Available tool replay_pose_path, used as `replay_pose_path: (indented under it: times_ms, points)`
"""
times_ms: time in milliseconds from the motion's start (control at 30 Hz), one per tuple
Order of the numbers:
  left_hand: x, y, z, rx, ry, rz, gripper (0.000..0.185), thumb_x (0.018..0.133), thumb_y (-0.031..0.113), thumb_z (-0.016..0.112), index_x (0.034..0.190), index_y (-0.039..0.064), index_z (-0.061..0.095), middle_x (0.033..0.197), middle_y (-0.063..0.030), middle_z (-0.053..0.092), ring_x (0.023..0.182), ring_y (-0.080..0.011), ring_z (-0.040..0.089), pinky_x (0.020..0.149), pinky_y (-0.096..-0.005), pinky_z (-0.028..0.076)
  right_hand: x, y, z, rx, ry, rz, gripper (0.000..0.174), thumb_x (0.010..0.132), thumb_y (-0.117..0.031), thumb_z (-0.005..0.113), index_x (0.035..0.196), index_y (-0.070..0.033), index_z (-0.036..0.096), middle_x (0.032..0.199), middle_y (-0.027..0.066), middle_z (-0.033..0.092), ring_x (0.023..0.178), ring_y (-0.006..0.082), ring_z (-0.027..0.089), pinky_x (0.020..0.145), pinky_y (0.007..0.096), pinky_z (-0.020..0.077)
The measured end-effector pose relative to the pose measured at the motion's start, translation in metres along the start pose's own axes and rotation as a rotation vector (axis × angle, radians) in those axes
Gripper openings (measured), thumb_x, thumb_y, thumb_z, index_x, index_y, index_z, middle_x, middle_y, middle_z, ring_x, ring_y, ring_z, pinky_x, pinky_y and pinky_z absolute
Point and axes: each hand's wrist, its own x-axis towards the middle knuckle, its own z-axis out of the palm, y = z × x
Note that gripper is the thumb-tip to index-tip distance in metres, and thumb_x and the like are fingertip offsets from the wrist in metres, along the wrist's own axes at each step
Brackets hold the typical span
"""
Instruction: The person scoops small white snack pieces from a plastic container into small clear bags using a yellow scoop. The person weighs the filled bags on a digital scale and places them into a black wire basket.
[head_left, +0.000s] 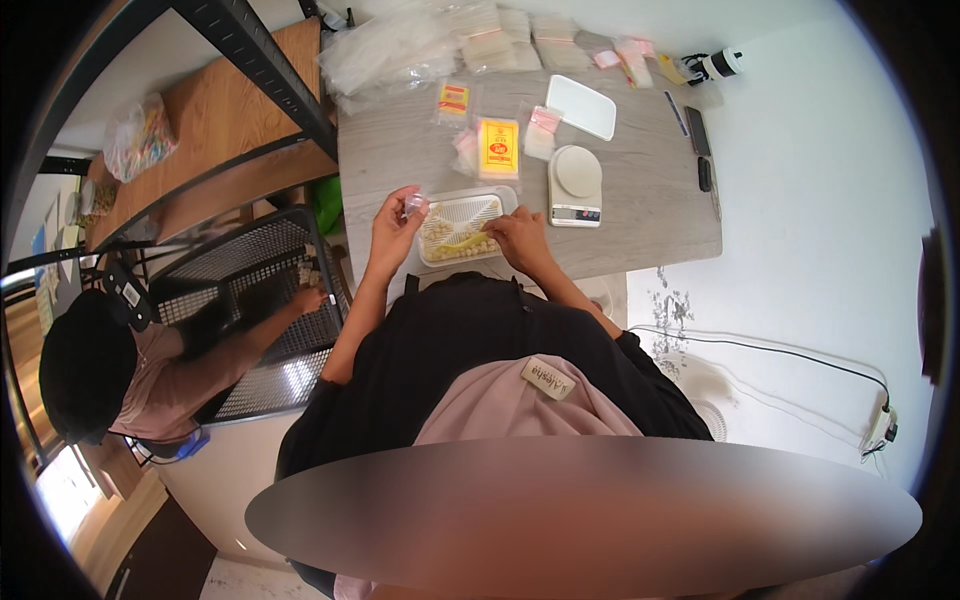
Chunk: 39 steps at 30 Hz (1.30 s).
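Before me on the table, a white plastic tray (459, 196) with a slotted insert holds many small pale yellow pieces. My left hand (401, 217) grips a small clear plastic bag (414, 203) over the tray's left rim. At the tray's right side my right hand (519, 231) has its fingertips on the end of a light yellow-green strip-like tool (463, 243), which lies over the pieces. Just beyond the tray are a yellow printed packet (498, 148) and small zip bags (541, 133). A white digital kitchen scale (576, 187) stands to the right.
Stacks of clear bags (491, 41) lie along the table's far edge. A white lid (581, 106) rests behind the scale; a phone (697, 130) lies at the right edge. On the left, a co-worker (172, 367) reaches into a black mesh basket (225, 281) beside a metal shelf post (262, 67).
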Motion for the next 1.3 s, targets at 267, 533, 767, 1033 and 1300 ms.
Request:
replay_pose_path:
  times_ms: [267,533,767,1033,1300]
  points:
    - [0.002,-0.008,-0.002,0.023,-0.016,0.097,0.041,0.089,0.003,0.070,0.127,0.006,0.056,0.106,-0.0005,0.061,0.094,-0.0082,0.054,0.083,-0.0246,0.046,0.011,-0.003,0.006,0.043,-0.148,0.173,0.013,0.089,-0.024,0.066,0.095,-0.024,0.077,0.088,0.0056,0.070,0.094,0.0252,0.058,0.085,0.0446,0.0320]
    - [-0.003,-0.003,0.000,0.177,-0.040,0.168,0.042,0.085,0.003,0.073,0.124,0.004,0.058,0.107,-0.0025,0.063,0.098,-0.0108,0.055,0.093,-0.0275,0.044,0.015,0.019,-0.019,0.449,-0.195,0.328,0.020,0.092,-0.023,0.062,0.104,-0.012,0.075,0.094,0.0095,0.073,0.089,0.0246,0.067,0.079,0.0346,0.0474]
    - [-0.011,0.002,0.014,0.292,-0.085,0.260,0.042,0.085,0.003,0.073,0.124,0.003,0.057,0.108,-0.0075,0.066,0.107,-0.0158,0.057,0.096,-0.0306,0.044,0.006,0.024,-0.082,0.353,-0.006,0.433,0.023,0.092,-0.028,0.061,0.105,-0.014,0.075,0.089,0.0145,0.071,0.085,0.0294,0.067,0.078,0.0386,0.0479]
    - [-0.018,0.008,0.031,0.599,-0.159,0.398,0.044,0.082,0.009,0.075,0.122,0.003,0.058,0.114,-0.0154,0.063,0.106,-0.0321,0.060,0.092,-0.0384,0.047,-0.005,-0.024,-0.124,0.166,0.144,0.363,0.019,0.091,-0.023,0.061,0.099,-0.014,0.075,0.087,0.0094,0.071,0.089,0.0299,0.060,0.089,0.0454,0.0360]
    - [-0.018,-0.004,0.039,0.507,-0.185,0.312,0.042,0.082,0.007,0.074,0.121,0.002,0.059,0.114,-0.0145,0.064,0.106,-0.0286,0.061,0.093,-0.0375,0.047,-0.012,-0.076,-0.121,-0.157,0.305,-0.005,0.013,0.086,-0.014,0.067,0.097,-0.015,0.074,0.090,-0.0003,0.070,0.088,0.0216,0.056,0.085,0.0389,0.0323]
